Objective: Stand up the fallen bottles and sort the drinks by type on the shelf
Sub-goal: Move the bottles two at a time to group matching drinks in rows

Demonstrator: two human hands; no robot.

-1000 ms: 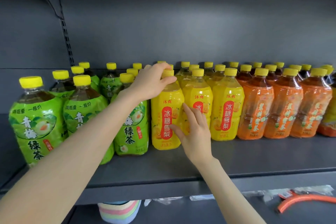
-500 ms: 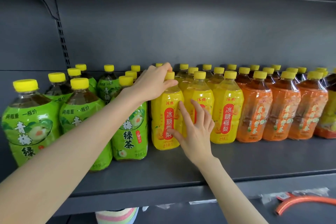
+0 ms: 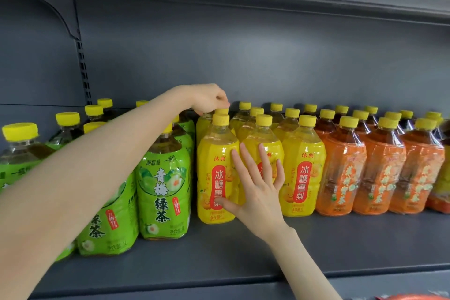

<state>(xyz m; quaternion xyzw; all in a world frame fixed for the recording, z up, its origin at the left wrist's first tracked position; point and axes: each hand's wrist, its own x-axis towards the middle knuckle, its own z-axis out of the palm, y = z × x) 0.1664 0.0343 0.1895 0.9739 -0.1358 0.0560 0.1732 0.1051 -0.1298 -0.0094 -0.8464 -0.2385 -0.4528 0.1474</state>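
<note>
The left hand (image 3: 209,100) reached from the lower left of the frame over the green tea bottles (image 3: 163,185) to the second row, just left of centre. Its grip was curled downward, fingertips together on the cap of the rear yellow bottle (image 3: 221,111). It looked like a pinch, though the thumb was mostly hidden. Holding by the cap probably made sense there, since the packed rows left no room to get round a bottle's body.

The right hand (image 3: 258,192) lay flat at centre frame with its fingers spread and straight. The thumb rested on the label of the front yellow bottle (image 3: 215,153), and the fingers on the neighbouring yellow bottle (image 3: 267,151). Its grip was apart, pressing rather than holding, most likely to steady the front row while the one behind was adjusted.

Everything visible on the shelf (image 3: 243,253) stood upright and grouped by type. Green was at the left, yellow in the middle and the orange bottles (image 3: 379,170) at the right. The sorting looked nearly finished, with only straightening left.
</note>
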